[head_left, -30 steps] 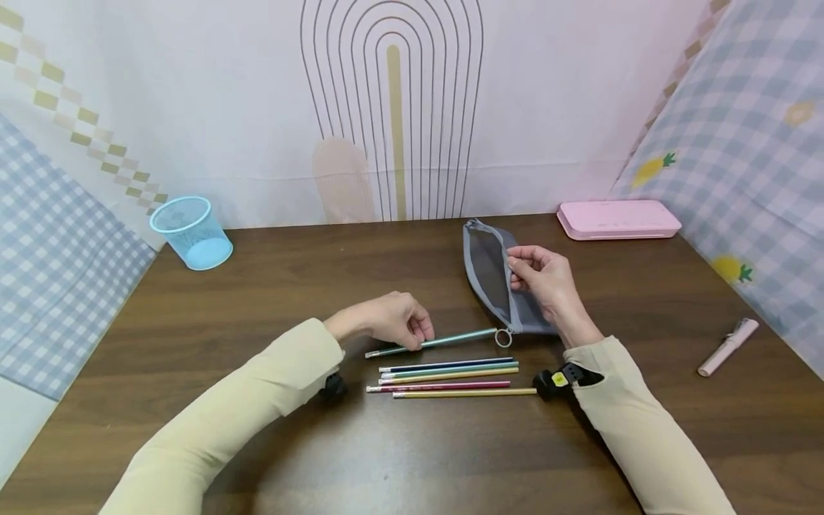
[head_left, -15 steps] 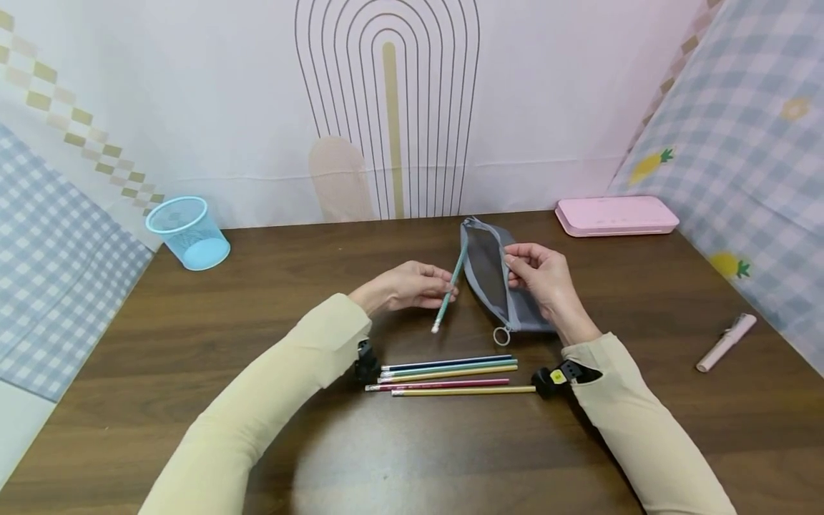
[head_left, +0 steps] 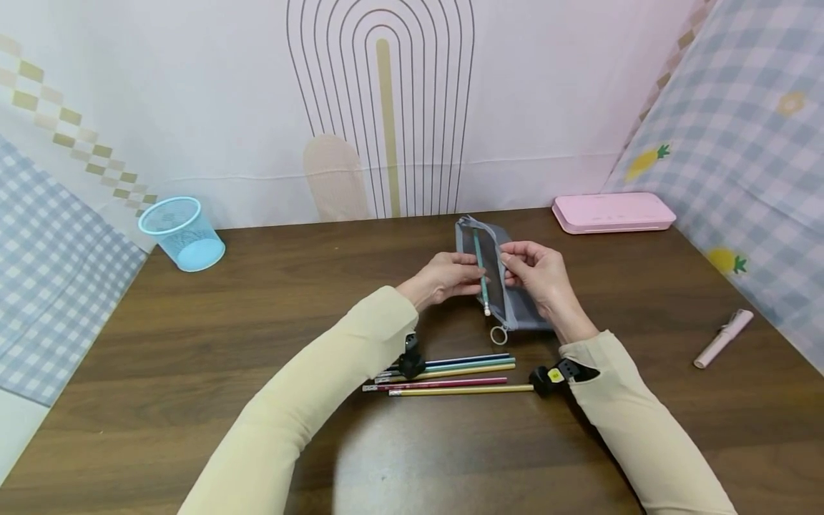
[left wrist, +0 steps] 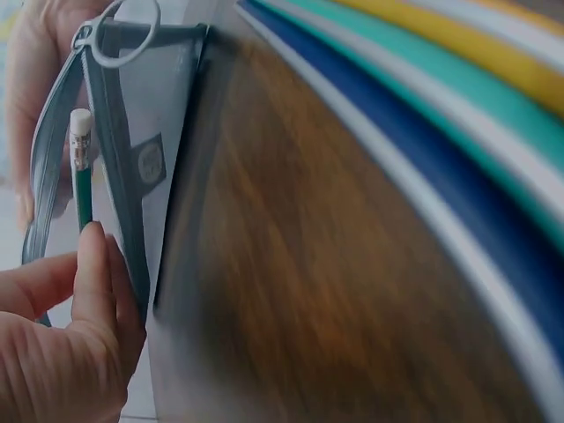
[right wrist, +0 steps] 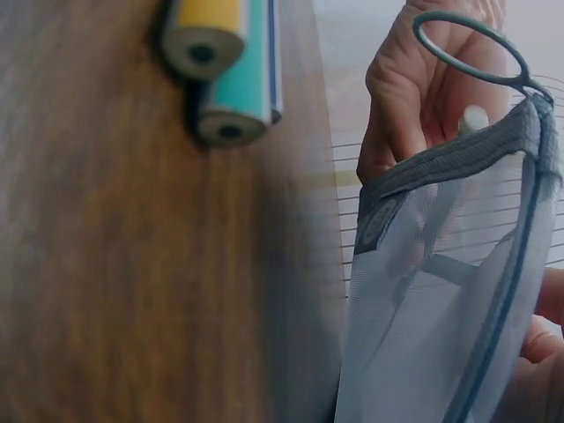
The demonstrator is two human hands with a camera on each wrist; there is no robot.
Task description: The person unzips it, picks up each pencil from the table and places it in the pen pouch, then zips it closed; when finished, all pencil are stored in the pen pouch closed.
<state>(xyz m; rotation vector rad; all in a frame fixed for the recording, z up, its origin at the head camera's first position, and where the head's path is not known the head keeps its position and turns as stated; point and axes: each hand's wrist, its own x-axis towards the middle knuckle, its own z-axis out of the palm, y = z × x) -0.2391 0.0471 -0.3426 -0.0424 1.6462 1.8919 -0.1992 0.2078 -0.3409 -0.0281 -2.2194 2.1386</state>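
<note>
A teal pencil (head_left: 481, 268) with a white eraser is pinched by my left hand (head_left: 445, 277) at the mouth of a grey mesh zip pouch (head_left: 531, 315). In the left wrist view the pencil's eraser end (left wrist: 81, 141) sits between the two zipper edges, and my left fingers grip just below it. My right hand (head_left: 541, 279) pinches the pouch's right zipper edge, and the mouth gapes. A ring pull (head_left: 498, 335) hangs at the pouch's near end. In the right wrist view the pencil shows faintly through the mesh (right wrist: 397, 308).
Several pencils lie side by side in front of the pouch, among them a magenta pencil (head_left: 450, 383) and a yellow pencil (head_left: 463, 390). A blue mesh cup (head_left: 183, 236) stands at the back left. A pink case (head_left: 614, 213) and a pale pink pen (head_left: 724, 339) are at the right.
My left hand has picked the teal pencil off the table, turned it, and carried it right into the pouch's mouth. The right hand has kept its hold on the pouch edge.
</note>
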